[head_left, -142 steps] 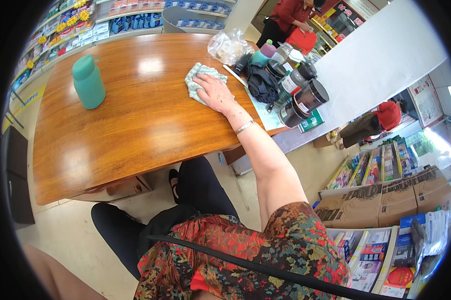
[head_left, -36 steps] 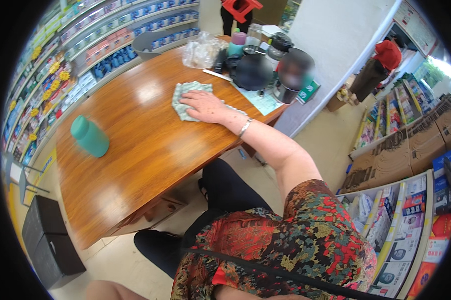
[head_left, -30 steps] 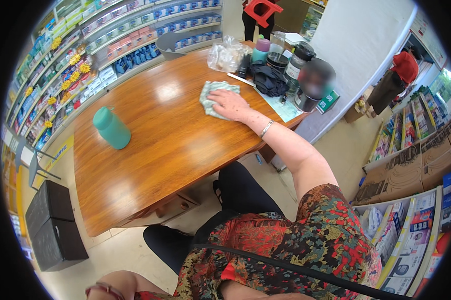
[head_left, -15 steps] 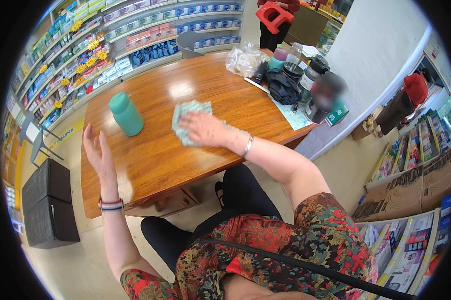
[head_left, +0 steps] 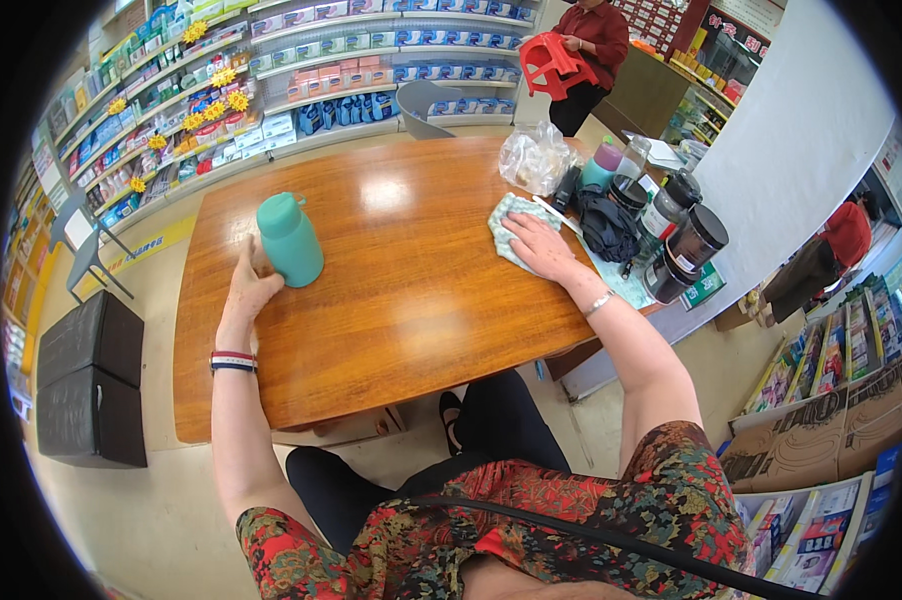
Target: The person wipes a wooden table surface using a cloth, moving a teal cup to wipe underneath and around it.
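Note:
A pale green-and-white cloth lies on the wooden table toward its right side. Palm down, my right hand grips and presses it against the tabletop, just left of a group of jars and bottles. On the left stands a teal bottle, upright with its lid on. Close against its near left side is my left hand, its fingers and thumb apart and curved toward the bottle. Whether they touch it I cannot tell.
At the table's right end are a clear plastic bag, a dark folded umbrella and black-lidded jars. A person holding a red stool stands beyond. Black boxes sit on the floor at left, and stocked shelves line the back.
My right hand has slid the cloth rightward across the table to the jars. My left hand has come up beside the teal bottle. The view has shifted, showing more of the person behind.

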A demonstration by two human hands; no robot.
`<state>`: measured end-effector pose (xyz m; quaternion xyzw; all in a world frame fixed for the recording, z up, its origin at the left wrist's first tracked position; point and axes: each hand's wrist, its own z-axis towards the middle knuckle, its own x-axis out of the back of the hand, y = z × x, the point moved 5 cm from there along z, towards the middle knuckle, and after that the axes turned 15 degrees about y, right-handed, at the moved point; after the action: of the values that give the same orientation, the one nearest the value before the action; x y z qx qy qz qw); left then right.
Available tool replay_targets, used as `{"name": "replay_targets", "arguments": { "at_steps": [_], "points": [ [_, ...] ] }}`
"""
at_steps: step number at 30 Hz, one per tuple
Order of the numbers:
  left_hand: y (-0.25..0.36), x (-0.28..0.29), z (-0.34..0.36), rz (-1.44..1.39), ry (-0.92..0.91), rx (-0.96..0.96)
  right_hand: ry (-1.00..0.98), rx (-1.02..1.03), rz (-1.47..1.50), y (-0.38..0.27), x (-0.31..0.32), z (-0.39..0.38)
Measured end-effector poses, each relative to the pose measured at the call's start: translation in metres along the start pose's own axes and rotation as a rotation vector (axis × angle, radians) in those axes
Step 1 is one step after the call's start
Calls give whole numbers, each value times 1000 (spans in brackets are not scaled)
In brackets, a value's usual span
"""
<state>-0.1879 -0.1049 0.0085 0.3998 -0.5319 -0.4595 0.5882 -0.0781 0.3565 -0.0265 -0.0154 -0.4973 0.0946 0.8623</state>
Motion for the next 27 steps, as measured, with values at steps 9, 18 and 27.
{"name": "replay_targets", "arguments": {
  "at_steps": [9,18,27],
  "points": [
    [13,-27,-2,-240,5,-219,-24,125,-8,-97,-63,81],
    [-9,-14,4,-137,228,-337,-189,675,340,-197,-25,39],
    [3,-10,-1,-61,331,-327,86,84,-29,1,-125,172]
  ]
}}
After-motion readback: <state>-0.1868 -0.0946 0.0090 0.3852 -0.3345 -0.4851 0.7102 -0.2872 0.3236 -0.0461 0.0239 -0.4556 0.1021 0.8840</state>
